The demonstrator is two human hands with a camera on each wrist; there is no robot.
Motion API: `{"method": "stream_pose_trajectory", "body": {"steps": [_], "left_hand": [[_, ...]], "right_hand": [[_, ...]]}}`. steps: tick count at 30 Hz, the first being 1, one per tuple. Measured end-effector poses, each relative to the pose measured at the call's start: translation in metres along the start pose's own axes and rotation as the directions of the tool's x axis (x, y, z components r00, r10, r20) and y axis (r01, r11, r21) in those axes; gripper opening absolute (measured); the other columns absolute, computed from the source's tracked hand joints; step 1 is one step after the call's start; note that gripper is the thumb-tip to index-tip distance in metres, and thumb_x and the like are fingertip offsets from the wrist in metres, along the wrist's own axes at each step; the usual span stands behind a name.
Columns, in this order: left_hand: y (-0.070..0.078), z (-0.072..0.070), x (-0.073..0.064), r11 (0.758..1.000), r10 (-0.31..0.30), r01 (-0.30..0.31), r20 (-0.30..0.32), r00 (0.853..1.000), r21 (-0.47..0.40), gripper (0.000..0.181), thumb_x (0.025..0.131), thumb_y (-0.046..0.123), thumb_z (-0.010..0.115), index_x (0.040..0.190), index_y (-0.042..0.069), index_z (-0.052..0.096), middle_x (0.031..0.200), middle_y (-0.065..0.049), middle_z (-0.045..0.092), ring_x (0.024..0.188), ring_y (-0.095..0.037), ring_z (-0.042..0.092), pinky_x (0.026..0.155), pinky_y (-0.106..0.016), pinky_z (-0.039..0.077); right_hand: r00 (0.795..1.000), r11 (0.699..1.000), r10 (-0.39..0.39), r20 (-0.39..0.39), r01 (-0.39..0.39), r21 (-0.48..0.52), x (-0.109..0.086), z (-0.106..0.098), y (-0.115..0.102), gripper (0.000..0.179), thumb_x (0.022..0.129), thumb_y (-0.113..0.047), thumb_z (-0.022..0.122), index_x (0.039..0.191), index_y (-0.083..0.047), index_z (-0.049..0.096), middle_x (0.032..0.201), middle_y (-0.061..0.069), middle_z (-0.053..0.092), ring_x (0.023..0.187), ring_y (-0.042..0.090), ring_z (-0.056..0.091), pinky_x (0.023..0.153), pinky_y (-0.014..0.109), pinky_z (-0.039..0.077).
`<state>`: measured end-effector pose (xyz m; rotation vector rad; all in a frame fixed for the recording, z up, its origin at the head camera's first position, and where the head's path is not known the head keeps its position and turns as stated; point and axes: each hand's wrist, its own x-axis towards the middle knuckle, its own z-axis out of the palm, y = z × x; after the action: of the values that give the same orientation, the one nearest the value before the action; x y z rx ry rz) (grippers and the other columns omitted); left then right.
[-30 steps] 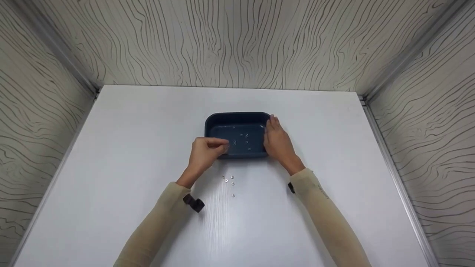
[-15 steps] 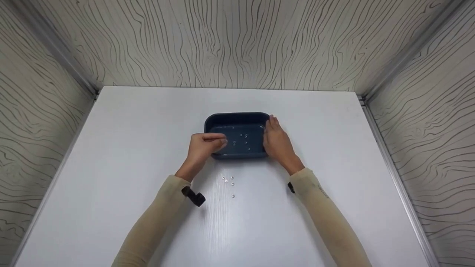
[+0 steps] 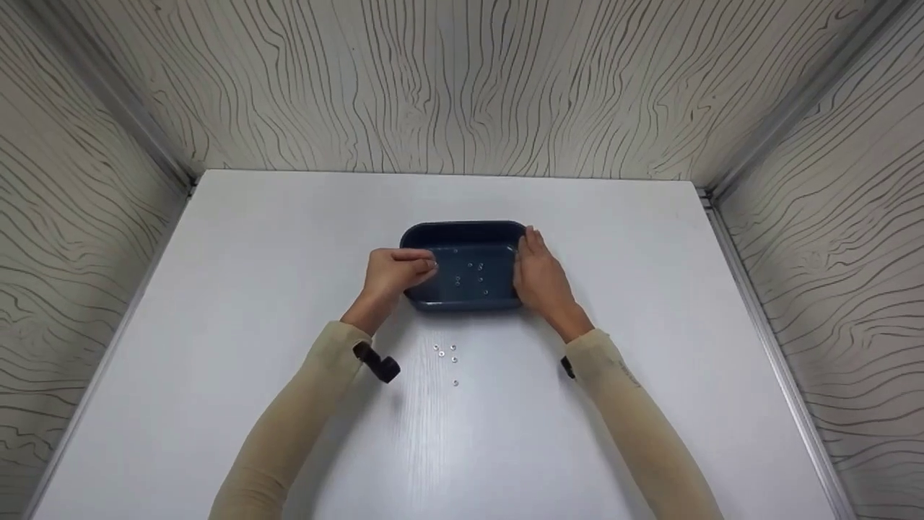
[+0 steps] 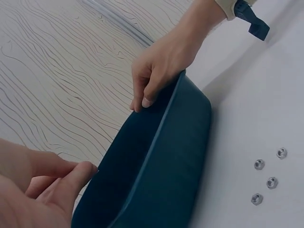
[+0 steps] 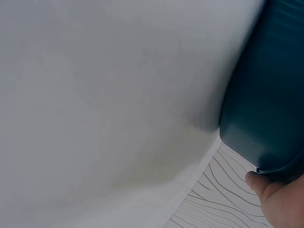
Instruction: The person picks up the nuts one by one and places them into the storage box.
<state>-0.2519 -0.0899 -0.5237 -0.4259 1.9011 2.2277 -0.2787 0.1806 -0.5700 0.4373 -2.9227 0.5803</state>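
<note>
The dark-blue rectangular tray (image 3: 469, 305) sits on the white worktop (image 3: 613, 289); several hex nuts (image 3: 480, 279) lie scattered on its floor, a sight only the head view gives. The left hand (image 3: 393, 273) is at the tray's left end, its fingers pinching a small glinting piece (image 3: 434, 266), mostly hidden and too small to name. The right hand (image 3: 543, 280) grips the tray's right end; the left wrist view shows its thumb on the inner side of the rim. The head view shows five loose nuts (image 3: 454, 359) on the worktop in front of the tray; the left wrist view catches four, large enough to make out their central holes. In the right wrist view, the tray's outer wall and part of a hand at its rim are cut off by the right edge.
</note>
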Motion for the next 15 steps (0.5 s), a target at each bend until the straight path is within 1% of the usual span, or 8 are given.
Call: {"method": "stream_pose_trajectory", "body": {"steps": [6, 10, 15], "left_hand": [[0.010, 0.000, 0.005, 0.998, -0.051, 0.051, 0.007, 0.999, 0.025, 0.030, 0.090, -0.011, 0.071, 0.120, -0.013, 0.073, 0.119, -0.027, 0.076, 0.095, -0.019, 0.079, 0.089, -0.030, 0.065], [0.014, -0.001, 0.010, 0.996, -0.084, 0.084, 0.007, 0.996, 0.043, 0.030, 0.092, -0.010, 0.070, 0.122, -0.012, 0.072, 0.125, -0.028, 0.073, 0.103, -0.022, 0.079, 0.090, -0.029, 0.064], [0.017, -0.002, 0.015, 0.995, -0.095, 0.095, -0.001, 0.996, 0.037, 0.035, 0.093, -0.010, 0.069, 0.128, -0.013, 0.069, 0.131, -0.028, 0.071, 0.114, -0.027, 0.076, 0.091, -0.027, 0.064]], "right_hand": [[1.000, 1.000, -0.001, 0.004, 0.001, 0.012, -0.001, -0.002, 0.001, 0.050, 0.110, -0.013, 0.042, 0.149, 0.018, 0.044, 0.165, 0.033, 0.034, 0.156, 0.044, 0.036, 0.128, 0.051, 0.034], [1.000, 1.000, 0.001, 0.001, -0.001, 0.022, -0.001, -0.003, 0.000, 0.050, 0.110, -0.013, 0.043, 0.149, 0.017, 0.044, 0.165, 0.033, 0.035, 0.156, 0.043, 0.036, 0.128, 0.051, 0.035], [1.000, 1.000, 0.018, 0.013, -0.018, 0.021, -0.001, -0.003, -0.002, 0.051, 0.111, -0.015, 0.042, 0.151, 0.016, 0.043, 0.167, 0.031, 0.033, 0.158, 0.042, 0.034, 0.129, 0.051, 0.034]]}}
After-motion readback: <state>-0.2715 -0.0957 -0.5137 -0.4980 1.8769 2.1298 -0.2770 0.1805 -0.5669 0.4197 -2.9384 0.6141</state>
